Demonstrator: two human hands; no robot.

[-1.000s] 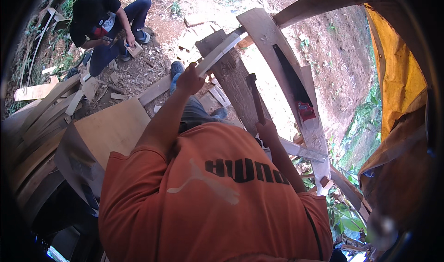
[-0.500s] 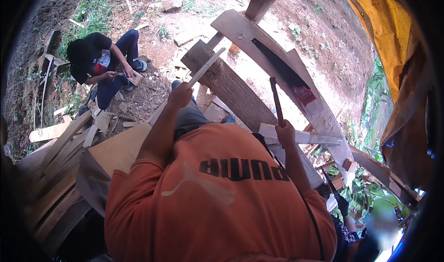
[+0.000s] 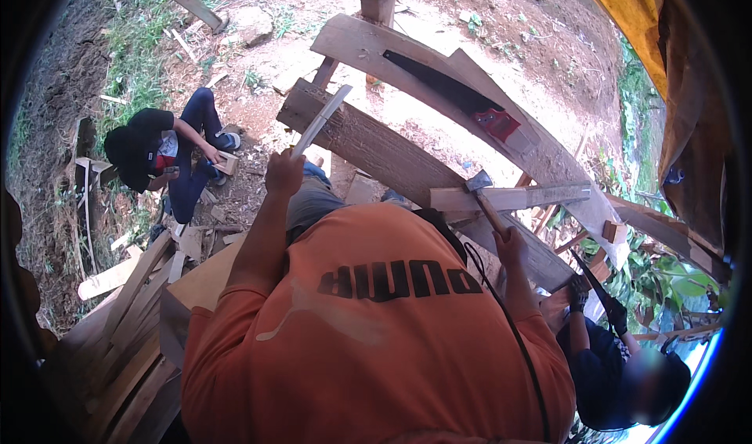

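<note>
We grip slim wooden strip, left hand | wood-handled, metal-headed tool, right hand | open gap between rough plank and long board

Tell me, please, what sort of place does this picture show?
It seems to be an open-air carpentry workspace. A red-handled saw lies on a wide plank, long boards are piled at the left, and wood scraps lie on the earth ground.

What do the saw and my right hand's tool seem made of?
The saw: thin, dark, matte blade, probably metal; red grip, perhaps plastic or painted wood. The tool: grey head, likely metal from its sheen; brown handle, probably bare wood by its colour.
</note>
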